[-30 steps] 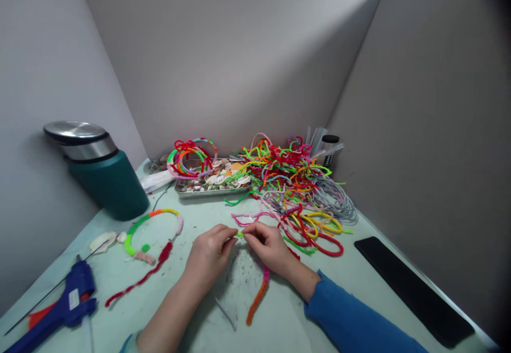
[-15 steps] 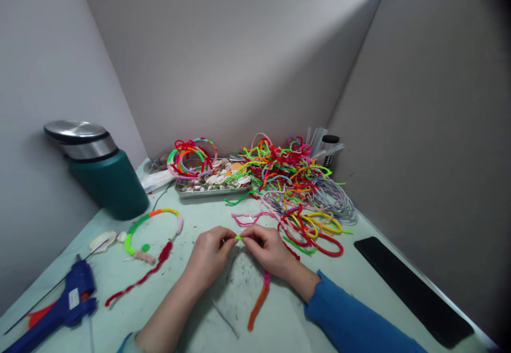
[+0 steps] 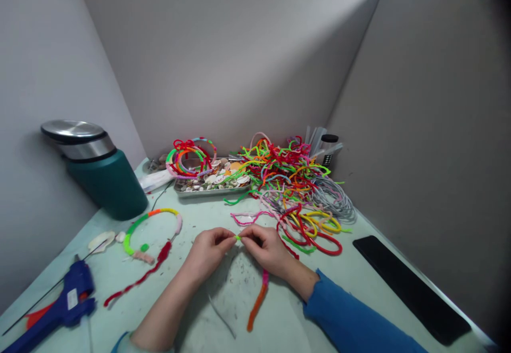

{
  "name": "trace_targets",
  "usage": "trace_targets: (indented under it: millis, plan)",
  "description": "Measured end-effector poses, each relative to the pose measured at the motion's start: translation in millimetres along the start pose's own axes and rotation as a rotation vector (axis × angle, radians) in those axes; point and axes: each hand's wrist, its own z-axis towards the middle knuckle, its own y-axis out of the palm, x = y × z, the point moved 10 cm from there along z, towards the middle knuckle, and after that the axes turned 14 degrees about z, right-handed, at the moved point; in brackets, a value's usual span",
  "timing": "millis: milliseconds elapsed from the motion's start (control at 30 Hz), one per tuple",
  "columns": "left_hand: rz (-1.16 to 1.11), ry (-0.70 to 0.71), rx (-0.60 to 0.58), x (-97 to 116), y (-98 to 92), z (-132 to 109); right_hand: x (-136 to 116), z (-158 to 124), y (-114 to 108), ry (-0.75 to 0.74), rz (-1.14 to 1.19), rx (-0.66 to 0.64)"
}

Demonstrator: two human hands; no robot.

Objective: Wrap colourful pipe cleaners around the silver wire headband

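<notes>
With fingers (image 3: pixel 227 244) pinched, the left hand (image 3: pixel 204 255) and right hand (image 3: pixel 269 251) grip 1 small bright-green piece (image 3: pixel 238 237) between them, over the middle of the surface (image 3: pixel 291 310), while a blue glue gun (image 3: pixel 59 306) at the far left bears 1 white label (image 3: pixel 72 298) too small to read.

The left hand (image 3: pixel 209 252) and right hand (image 3: pixel 269 249) are bare; the right sleeve (image 3: pixel 355 318) is blue, its cuff (image 3: pixel 313 300) wavy-edged.
</notes>
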Motion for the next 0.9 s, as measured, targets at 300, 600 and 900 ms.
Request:
trace_targets:
  millis: [300,600,900]
  plan:
    - [0.183,0.083,0.074,11,-7.4,-3,11,0,-1,0.055,0.059,-0.001]
    - [0.139,-0.039,0.129,-11,-18.5,3,27,2,-8,0.168,0.185,0.060]
    - [0.144,-0.102,0.197,-19,-28.2,2,29,2,-4,0.170,0.161,0.049]
